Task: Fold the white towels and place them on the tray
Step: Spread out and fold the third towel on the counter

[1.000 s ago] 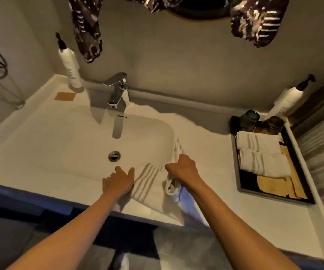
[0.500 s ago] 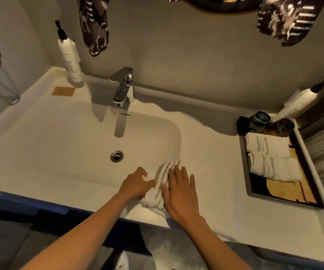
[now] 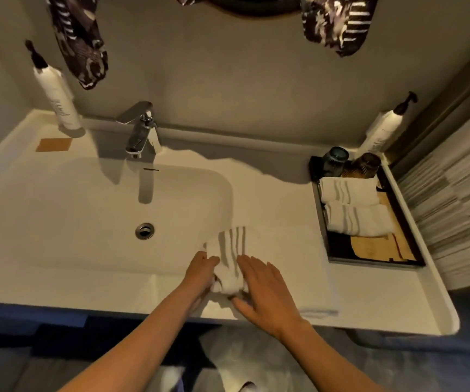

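I am looking down at a white counter (image 3: 270,199) with a sink (image 3: 101,222) on the left. A striped white towel (image 3: 229,251) is lying half-folded on the counter's front edge, just right of the basin, its grey stripes running away from me.

My left hand (image 3: 201,274) is curling around the towel's near-left end, fingers wrapping the rolled fold. My right hand (image 3: 266,290) is lying flat, fingers straight and spread, pressing on the towel's right side; the thumb is tucking in at the near end of the roll. Both hands are touching the same towel, with the roll sitting between them.

At the right end of the counter a dark tray (image 3: 323,222) is holding two folded towels: the rear towel (image 3: 348,190) and, touching it on the near side, the front towel (image 3: 358,220). Both are showing grey stripes. A tan card (image 3: 378,248) is lying on the tray's near half, partly under the front towel. Two dark glasses (image 3: 351,162) are standing at the tray's back end.

A faucet (image 3: 142,131) is standing behind the basin, the drain (image 3: 144,230) below it. One pump bottle (image 3: 57,94) is standing at the back left, another (image 3: 383,128) at the back right, behind the tray. Patterned dark cloth (image 3: 81,41) is hanging from above.
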`<act>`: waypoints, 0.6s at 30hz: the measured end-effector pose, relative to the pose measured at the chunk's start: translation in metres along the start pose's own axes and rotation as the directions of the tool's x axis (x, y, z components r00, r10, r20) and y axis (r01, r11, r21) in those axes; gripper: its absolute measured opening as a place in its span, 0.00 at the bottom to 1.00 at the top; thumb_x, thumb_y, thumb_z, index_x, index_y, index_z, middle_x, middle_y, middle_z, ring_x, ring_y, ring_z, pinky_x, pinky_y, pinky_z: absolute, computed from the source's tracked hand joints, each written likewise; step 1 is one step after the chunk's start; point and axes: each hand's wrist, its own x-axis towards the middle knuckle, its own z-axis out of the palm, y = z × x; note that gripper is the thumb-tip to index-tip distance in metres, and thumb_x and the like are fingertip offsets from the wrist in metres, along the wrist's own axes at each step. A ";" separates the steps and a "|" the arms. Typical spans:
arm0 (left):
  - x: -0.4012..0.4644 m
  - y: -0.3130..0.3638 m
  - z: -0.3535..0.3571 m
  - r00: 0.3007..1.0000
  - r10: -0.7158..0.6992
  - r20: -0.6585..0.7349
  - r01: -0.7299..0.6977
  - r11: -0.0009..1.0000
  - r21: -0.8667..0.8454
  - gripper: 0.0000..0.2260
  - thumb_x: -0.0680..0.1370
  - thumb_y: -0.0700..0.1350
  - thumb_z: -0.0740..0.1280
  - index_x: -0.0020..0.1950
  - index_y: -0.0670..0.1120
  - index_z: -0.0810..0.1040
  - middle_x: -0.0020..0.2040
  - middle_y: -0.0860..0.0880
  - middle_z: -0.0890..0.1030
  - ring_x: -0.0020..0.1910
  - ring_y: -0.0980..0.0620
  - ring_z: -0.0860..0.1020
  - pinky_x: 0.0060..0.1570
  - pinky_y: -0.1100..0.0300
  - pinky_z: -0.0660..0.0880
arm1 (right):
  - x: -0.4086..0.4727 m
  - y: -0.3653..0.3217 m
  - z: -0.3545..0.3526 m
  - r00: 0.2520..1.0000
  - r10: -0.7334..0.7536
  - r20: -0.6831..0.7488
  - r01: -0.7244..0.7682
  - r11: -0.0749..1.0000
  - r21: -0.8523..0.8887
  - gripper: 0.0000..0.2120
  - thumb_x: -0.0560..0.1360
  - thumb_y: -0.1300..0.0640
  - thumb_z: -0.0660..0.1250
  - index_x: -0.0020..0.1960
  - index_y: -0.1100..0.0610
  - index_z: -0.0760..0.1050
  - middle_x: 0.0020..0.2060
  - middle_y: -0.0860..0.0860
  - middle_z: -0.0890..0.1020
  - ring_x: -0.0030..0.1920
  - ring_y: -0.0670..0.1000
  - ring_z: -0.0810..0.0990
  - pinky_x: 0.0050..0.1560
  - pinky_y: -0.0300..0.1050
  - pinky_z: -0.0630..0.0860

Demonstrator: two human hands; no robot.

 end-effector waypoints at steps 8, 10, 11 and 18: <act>-0.024 -0.001 0.018 0.996 0.089 0.009 -0.088 0.995 -0.052 0.13 0.75 0.48 0.74 0.51 0.42 0.75 0.48 0.46 0.81 0.43 0.50 0.79 0.40 0.58 0.76 | -0.025 0.048 -0.053 0.925 0.314 -0.214 -0.206 0.888 0.412 0.07 0.78 0.48 0.57 0.47 0.46 0.73 0.39 0.43 0.79 0.39 0.42 0.77 0.39 0.44 0.72; -0.028 -0.016 0.001 0.986 0.127 -0.107 -0.106 0.978 0.181 0.13 0.75 0.46 0.73 0.51 0.45 0.72 0.45 0.49 0.78 0.39 0.53 0.75 0.34 0.62 0.69 | -0.019 0.043 -0.057 0.843 0.433 -0.319 -0.201 0.804 0.560 0.06 0.80 0.53 0.60 0.53 0.45 0.75 0.46 0.45 0.80 0.48 0.40 0.79 0.46 0.41 0.76; -0.030 -0.020 -0.008 0.979 0.144 -0.142 -0.100 0.955 0.280 0.12 0.75 0.44 0.72 0.53 0.45 0.71 0.44 0.49 0.77 0.37 0.54 0.75 0.32 0.63 0.68 | -0.013 0.034 -0.059 0.826 0.436 -0.357 -0.179 0.803 0.568 0.07 0.80 0.54 0.60 0.56 0.47 0.75 0.49 0.45 0.80 0.50 0.41 0.79 0.48 0.40 0.76; -0.031 -0.020 -0.036 1.000 0.024 -0.001 -0.024 0.999 -0.039 0.16 0.84 0.51 0.57 0.66 0.45 0.75 0.59 0.46 0.80 0.58 0.46 0.78 0.58 0.52 0.74 | 0.015 -0.054 -0.001 0.992 -0.105 0.076 0.087 0.973 0.214 0.22 0.81 0.43 0.53 0.71 0.50 0.67 0.67 0.50 0.74 0.66 0.51 0.70 0.72 0.52 0.63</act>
